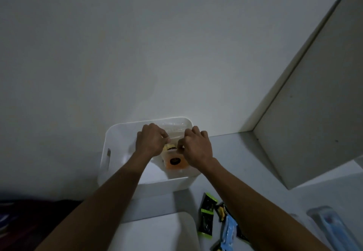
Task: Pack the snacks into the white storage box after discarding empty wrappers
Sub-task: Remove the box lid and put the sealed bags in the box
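White storage box (110,142): smooth moulded plastic, rounded corners, slot handle cut through its left wall, set on a pale matte tabletop (235,152) hard against a plain white wall (137,44). Contents, right half: clear crinkled plastic bag (176,128), glossy and creased, reaching to the far rim; inside or under it an orange snack pack (175,162), soft-edged and squarish, with a round dark mark on its face, and a smaller yellow piece just behind it, too blurred to identify. Left hand (151,140): over the box, fingers curled and pinched closed on the clear film. Right hand (196,146): just beside the left, thumb and fingers likewise pinched on the film above the orange pack; both forearms bare. Loose snacks on the tabletop, near side of the box, right of centre: black sachet with lime-green edging (206,217), flat and glossy; light blue wrapper (228,231), crumpled; a dark packet with yellow print (221,211) between them, partly hidden by the right forearm. Whether these are full or empty cannot be told. Lower centre: flat white lid-like panel (157,233) with a rounded corner. Far right: translucent oblong case (332,229) with blue contents. Upper right: off-white cabinet side (314,93), flat and matte.
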Motion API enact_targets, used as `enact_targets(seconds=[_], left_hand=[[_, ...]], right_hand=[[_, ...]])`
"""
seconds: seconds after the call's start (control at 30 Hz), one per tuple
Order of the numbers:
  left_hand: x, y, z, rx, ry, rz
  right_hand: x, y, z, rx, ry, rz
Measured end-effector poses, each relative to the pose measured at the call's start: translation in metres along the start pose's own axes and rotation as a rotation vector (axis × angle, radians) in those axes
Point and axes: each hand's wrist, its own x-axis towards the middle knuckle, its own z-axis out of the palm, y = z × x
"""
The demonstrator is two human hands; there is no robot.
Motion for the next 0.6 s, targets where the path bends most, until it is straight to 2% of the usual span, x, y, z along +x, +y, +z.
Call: enact_targets(seconds=[0.23, 0.37, 0.6], left_hand=[[0.013, -0.004, 0.039, -0.007, -0.015, 0.035], [0.015, -0.009, 0.049, 0.006, -0.043, 0.037], [0.013, -0.011, 0.054, 0.018, -0.065, 0.044]], right_hand=[[0.007, 0.015, 0.043, -0.043, 0.035, 0.075], [0.012, 0.018, 0.046, -0.025, 0.003, 0.025], [0.014, 0.020, 0.049, -0.131, -0.075, 0.020]])
